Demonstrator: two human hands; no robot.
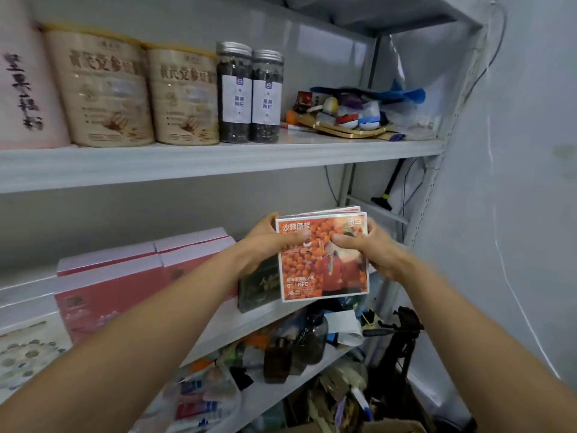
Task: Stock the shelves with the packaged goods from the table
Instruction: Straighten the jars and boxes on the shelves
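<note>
The orange boxes (324, 267), a small upright stack, are held before the middle shelf (249, 321) toward its right end; left grip (268, 242) and right grip (371, 248) each clasp a side edge, thumbs on the front; pink cartons (125, 282) stand further left.

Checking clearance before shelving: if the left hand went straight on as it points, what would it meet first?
Probably nothing before the shelf's grey back panel: the left hand, gripping the orange box, aims into the gap above the dark box, right of the pink boxes. Depth is unclear.
</note>
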